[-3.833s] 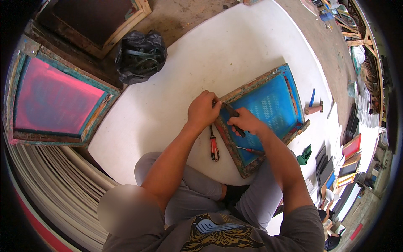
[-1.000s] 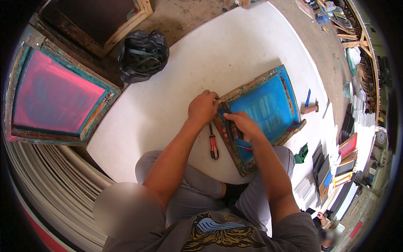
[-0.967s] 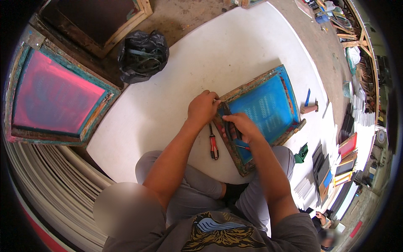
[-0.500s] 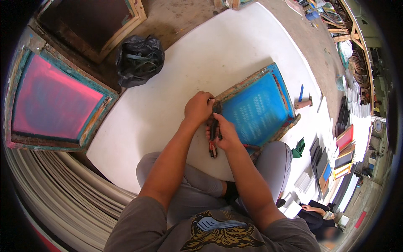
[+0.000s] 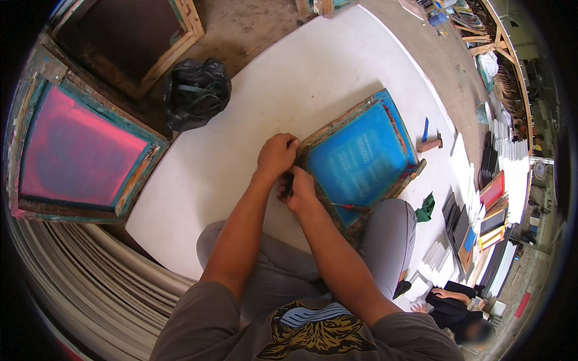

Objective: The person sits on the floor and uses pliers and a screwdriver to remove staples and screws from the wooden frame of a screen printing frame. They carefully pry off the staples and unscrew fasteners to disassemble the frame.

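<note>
A screen printing frame point(image 5: 348, 118) with bright blue mesh and worn wooden sides lies tilted in front of my folded legs. My left hand point(image 5: 276, 155) is closed at its near-left corner, the fingertips curled against the wood. Just below, my right hand point(image 5: 299, 190) is wrapped round a pair of pliers point(image 5: 288, 184); only a dark part shows between the fingers, and the jaws are hidden by my hands. A screwdriver point(image 5: 351, 207) with a red handle rests on the near part of the frame, beside my right knee.
A white board point(image 5: 265, 90) lies beneath me. To the right are a hammer point(image 5: 429, 145) and a green cloth point(image 5: 425, 207). A black plastic bag point(image 5: 197, 96) and a pink screen frame point(image 5: 84, 147) stand left. Another person point(image 5: 454, 301) sits at the lower right.
My hands have shifted slightly left and the right hand has turned, so the pliers' red handles no longer show. More of the screwdriver is uncovered.
</note>
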`<move>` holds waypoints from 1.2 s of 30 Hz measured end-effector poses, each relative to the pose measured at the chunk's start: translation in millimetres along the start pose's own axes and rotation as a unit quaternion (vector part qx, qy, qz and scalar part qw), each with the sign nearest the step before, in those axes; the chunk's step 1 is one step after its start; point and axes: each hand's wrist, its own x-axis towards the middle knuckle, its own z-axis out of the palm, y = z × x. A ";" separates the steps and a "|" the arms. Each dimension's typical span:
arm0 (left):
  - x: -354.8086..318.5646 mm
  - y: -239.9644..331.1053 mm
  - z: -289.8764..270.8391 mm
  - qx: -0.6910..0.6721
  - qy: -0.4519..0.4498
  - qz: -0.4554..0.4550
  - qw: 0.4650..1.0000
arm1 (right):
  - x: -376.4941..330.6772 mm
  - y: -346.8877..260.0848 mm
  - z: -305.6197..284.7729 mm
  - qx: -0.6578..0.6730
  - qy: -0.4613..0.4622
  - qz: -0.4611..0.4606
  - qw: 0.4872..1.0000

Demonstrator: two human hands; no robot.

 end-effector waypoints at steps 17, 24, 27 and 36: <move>-0.8 1.4 -3.0 -0.012 -0.017 -0.027 0.999 | 30.8 31.5 13.1 0.003 0.118 -0.089 0.989; -0.9 3.9 -5.4 -0.027 0.004 -0.032 0.999 | 68.3 58.4 4.2 -0.152 0.123 -0.302 0.933; 6.3 9.1 -11.0 -0.074 -0.023 -0.074 0.994 | 71.4 57.6 -0.5 -0.141 0.108 -0.295 0.939; 9.5 3.0 -62.2 -0.380 -0.068 -0.134 0.912 | -15.6 -3.8 19.6 -0.298 -0.089 -0.195 0.930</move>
